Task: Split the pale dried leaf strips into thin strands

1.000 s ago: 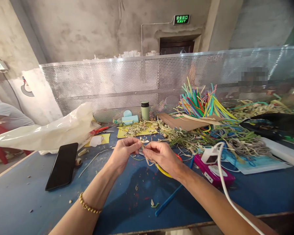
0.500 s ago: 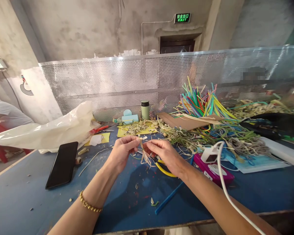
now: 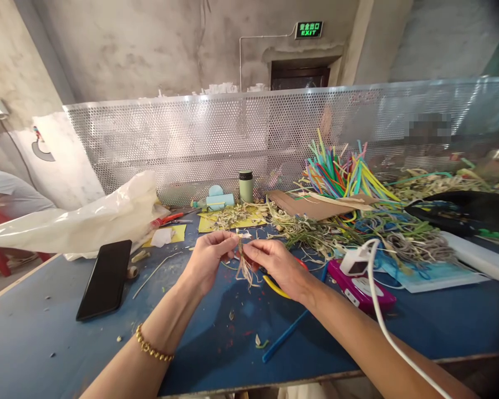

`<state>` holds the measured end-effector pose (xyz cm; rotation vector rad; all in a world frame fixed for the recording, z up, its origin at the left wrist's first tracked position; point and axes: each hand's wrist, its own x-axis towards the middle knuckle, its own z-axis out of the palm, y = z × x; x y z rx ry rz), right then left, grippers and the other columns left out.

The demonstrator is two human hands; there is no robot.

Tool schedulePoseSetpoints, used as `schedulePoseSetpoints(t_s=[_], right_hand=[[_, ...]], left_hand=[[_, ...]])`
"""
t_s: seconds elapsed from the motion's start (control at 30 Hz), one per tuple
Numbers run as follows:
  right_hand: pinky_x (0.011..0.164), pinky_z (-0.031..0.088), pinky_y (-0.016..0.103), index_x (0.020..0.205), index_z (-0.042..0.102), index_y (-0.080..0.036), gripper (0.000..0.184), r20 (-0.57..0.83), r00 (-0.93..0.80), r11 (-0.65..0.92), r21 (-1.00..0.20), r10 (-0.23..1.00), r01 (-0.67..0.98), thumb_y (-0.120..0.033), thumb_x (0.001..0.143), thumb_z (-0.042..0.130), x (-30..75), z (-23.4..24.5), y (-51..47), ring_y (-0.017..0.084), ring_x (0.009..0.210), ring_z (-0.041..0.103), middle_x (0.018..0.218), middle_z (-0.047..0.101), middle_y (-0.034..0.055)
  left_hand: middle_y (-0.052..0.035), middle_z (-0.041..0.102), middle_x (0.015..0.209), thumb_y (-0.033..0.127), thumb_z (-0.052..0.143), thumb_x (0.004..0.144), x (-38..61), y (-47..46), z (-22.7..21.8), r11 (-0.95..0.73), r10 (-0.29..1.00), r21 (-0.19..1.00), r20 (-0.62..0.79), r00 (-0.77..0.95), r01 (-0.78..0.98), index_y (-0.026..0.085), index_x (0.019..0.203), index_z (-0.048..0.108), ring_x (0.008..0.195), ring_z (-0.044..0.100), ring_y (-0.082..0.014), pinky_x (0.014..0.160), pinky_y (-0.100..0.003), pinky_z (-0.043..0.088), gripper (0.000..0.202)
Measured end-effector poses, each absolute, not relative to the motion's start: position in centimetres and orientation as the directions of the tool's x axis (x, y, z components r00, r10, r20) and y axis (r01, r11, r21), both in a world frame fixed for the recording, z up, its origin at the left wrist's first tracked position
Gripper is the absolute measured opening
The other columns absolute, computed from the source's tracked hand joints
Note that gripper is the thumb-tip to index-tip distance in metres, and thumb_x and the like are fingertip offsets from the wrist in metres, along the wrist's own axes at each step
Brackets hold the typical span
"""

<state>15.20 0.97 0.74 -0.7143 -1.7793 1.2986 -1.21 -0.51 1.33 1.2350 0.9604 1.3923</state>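
Observation:
My left hand (image 3: pixel 208 257) and my right hand (image 3: pixel 274 263) meet above the blue table (image 3: pixel 66 343), fingertips pinched together on a small tuft of pale dry straw strips (image 3: pixel 244 267) that hangs down between them. Both hands are closed on it. A gold bead bracelet (image 3: pixel 152 348) is on my left wrist. A yellow-handled tool (image 3: pixel 276 286) lies on the table just under my right hand.
A black phone (image 3: pixel 105 279) lies at left beside a white plastic bag (image 3: pixel 87 221). A magenta power bank (image 3: pixel 360 288) with white charger and cable (image 3: pixel 382 321) sits at right. Piles of straw (image 3: pixel 316 233), coloured strips (image 3: pixel 341 174), a cup (image 3: pixel 246 187), a blue stick (image 3: pixel 289 331). A person's sleeve (image 3: pixel 8 197) at far left.
The straw tuft has come free and now hangs below my fingertips. Both hands have lifted slightly and stay pinched together.

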Motion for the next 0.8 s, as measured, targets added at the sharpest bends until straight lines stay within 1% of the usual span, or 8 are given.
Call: schedulePoseSetpoints(t_s=[0.1,0.23,0.3,0.4,0.53,0.6,0.7,0.8], right_hand=[[0.061,0.036,0.027,0.066,0.057,-0.015,0.041,0.291,-0.516,0.352,-0.936,0.806,0.023,-0.046,0.092,0.051,15.22,0.77,0.87,0.012,0.062,0.046,0.064,0.055,0.0003],[0.061,0.038,0.026,0.068,0.060,-0.015,0.027,0.296,-0.515,0.371,-0.928,0.804,0.044,-0.036,0.085,0.063,15.18,0.21,1.22,0.011,0.061,0.050,0.062,0.058,-0.0002],[0.061,0.039,0.025,0.069,0.062,-0.014,0.023,0.310,-0.491,0.375,-0.926,0.814,0.038,-0.033,0.081,0.066,15.18,0.04,1.35,0.011,0.060,0.051,0.062,0.058,-0.0004],[0.057,0.038,0.024,0.069,0.063,-0.014,0.023,0.339,-0.437,0.390,-0.920,0.833,0.030,-0.034,0.080,0.066,15.20,0.16,1.35,0.011,0.058,0.049,0.060,0.057,-0.0008],[0.053,0.038,0.024,0.075,0.069,-0.014,0.021,0.383,-0.332,0.421,-0.906,0.862,0.048,-0.035,0.077,0.068,15.25,0.42,1.36,0.010,0.056,0.047,0.062,0.060,-0.0001],[0.052,0.038,0.024,0.077,0.071,-0.014,0.020,0.411,-0.299,0.453,-0.887,0.861,0.086,-0.033,0.076,0.067,15.32,0.40,1.46,0.010,0.055,0.047,0.062,0.061,0.0003],[0.053,0.039,0.024,0.079,0.073,-0.013,0.022,0.444,-0.312,0.509,-0.843,0.840,0.174,-0.032,0.080,0.063,15.51,0.26,1.63,0.012,0.057,0.050,0.064,0.063,0.0017],[0.057,0.042,0.024,0.085,0.074,-0.013,0.021,0.494,-0.321,0.578,-0.771,0.808,0.268,-0.028,0.083,0.059,15.73,0.14,1.69,0.014,0.063,0.056,0.073,0.067,0.0043]], left_hand=[[0.0014,0.052,0.054,0.032,0.075,0.070,-1.46,-0.28,1.35,-0.181,0.983,0.966,0.185,0.005,-0.184,0.013,0.067,0.064,0.053,0.043,-0.0087,0.056,-0.025,0.031,0.022],[0.0014,0.051,0.054,0.033,0.074,0.072,-1.54,-0.22,1.34,-0.183,0.982,0.966,0.189,0.015,-0.182,0.013,0.066,0.062,0.053,0.043,-0.0083,0.055,-0.024,0.030,0.024],[0.0007,0.053,0.057,0.034,0.074,0.074,-1.48,-0.37,1.43,-0.187,0.979,0.964,0.199,0.048,-0.187,0.013,0.068,0.063,0.054,0.045,-0.0083,0.056,-0.024,0.032,0.024],[-0.0009,0.058,0.064,0.038,0.074,0.075,-1.33,-0.65,1.60,-0.164,0.973,0.972,0.188,0.133,-0.170,0.012,0.076,0.066,0.057,0.049,-0.0090,0.057,-0.024,0.034,0.027],[-0.0024,0.062,0.068,0.035,0.080,0.070,-1.08,-0.76,1.41,-0.127,0.967,0.984,0.151,0.204,-0.125,0.011,0.087,0.068,0.060,0.055,-0.0107,0.057,-0.024,0.037,0.031],[-0.0037,0.065,0.071,0.032,0.083,0.066,-1.02,-0.65,1.16,-0.106,0.966,0.983,0.138,0.217,-0.150,0.011,0.087,0.069,0.061,0.058,-0.0115,0.059,-0.025,0.040,0.033],[-0.0045,0.067,0.075,0.029,0.084,0.063,-1.05,-0.44,0.92,-0.068,0.970,0.976,0.113,0.213,-0.209,0.010,0.085,0.070,0.061,0.060,-0.0113,0.061,-0.026,0.043,0.032],[-0.0032,0.066,0.072,0.025,0.085,0.060,-1.15,-0.29,0.91,-0.050,0.974,0.975,0.096,0.207,-0.218,0.009,0.082,0.071,0.059,0.058,-0.0101,0.060,-0.025,0.043,0.031]])
